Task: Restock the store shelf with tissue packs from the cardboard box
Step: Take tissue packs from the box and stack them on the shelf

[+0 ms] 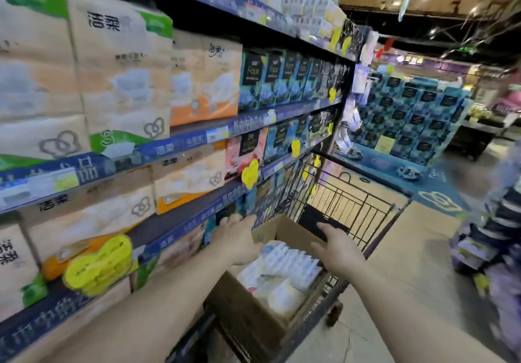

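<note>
**Both hands over the open box in the cart**

I have one cardboard box (253, 314) sitting in one black wire shopping cart (355, 202), parked just beside the store shelf (180, 148) on my left. The box is open, and the tissue packs (287, 266) lie inside it, white and pale blue; they blur together, so I cannot count them. My left hand (238, 238) reaches over the box's near-shelf edge with fingers straight and loose, holding nothing. My right hand (337, 248) hovers over the far side of the box, fingers spread, also empty. I count four shelf levels in view, each packed with tissue bundles. A stacked display (408, 114) of blue packs stands well apart down the aisle.
</note>
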`<state>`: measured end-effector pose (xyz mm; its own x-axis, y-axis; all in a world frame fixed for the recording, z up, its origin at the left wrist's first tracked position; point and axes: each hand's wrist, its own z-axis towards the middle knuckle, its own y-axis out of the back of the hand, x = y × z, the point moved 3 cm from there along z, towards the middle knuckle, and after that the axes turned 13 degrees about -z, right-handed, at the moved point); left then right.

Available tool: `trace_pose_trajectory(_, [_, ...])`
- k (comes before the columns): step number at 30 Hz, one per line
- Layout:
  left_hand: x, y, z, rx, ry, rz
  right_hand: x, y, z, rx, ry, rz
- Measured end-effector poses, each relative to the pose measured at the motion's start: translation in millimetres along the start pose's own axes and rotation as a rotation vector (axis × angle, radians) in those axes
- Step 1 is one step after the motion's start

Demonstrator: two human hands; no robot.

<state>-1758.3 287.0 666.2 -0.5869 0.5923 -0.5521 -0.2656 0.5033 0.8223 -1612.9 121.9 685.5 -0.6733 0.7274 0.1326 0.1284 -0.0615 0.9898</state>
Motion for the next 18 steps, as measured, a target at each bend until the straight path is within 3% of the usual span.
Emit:
trace_pose_trajectory(8, [28.0, -58.1, 147.8, 0.138, 0.093, -0.099, -27.7, -36.4, 136.9, 0.174, -0.078, -0.061])
trace_pose_trajectory(18, [85.3, -120.0, 216.4, 0.142, 0.375, -0.295, -34.5, -136.7, 257.6, 0.439, 0.052, -0.125])
